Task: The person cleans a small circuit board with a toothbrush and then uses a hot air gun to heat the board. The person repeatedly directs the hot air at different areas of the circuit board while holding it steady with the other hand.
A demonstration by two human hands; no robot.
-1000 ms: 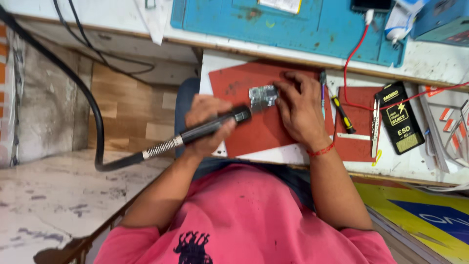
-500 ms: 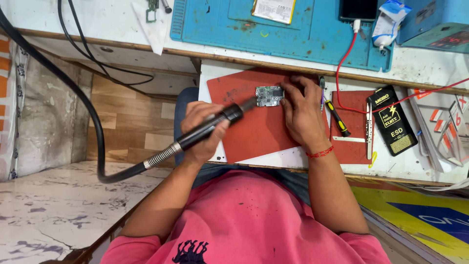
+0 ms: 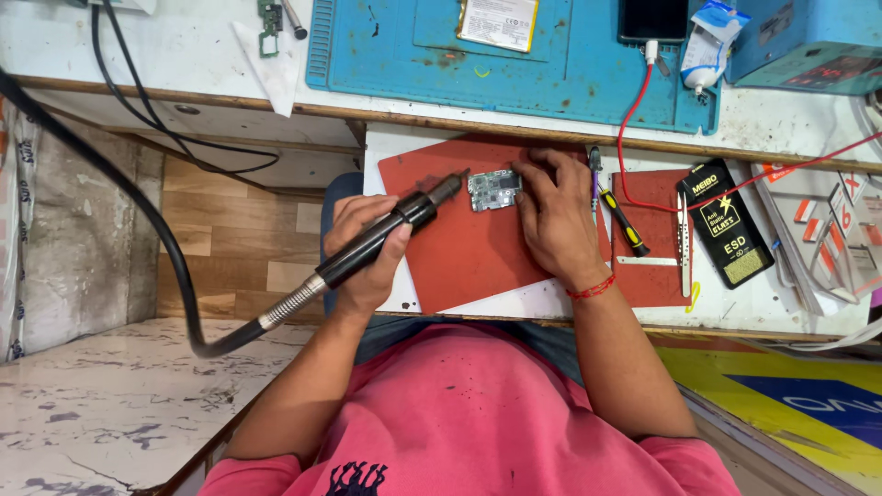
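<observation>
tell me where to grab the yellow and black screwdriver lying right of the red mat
Take the screwdriver by its yellow and black handle, the thicker end nearer the person, with the grip coming from above across its width. It lies flat and slanted on the white board, with tweezers close on its right and the right hand on its left, so a side approach looks cramped.

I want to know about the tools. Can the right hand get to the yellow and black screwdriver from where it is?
Probably yes. The right hand rests on the red mat, fingers on the small circuit board, and the yellow and black screwdriver lies just beside it with nothing in between. It would have to let go of the board.
</observation>
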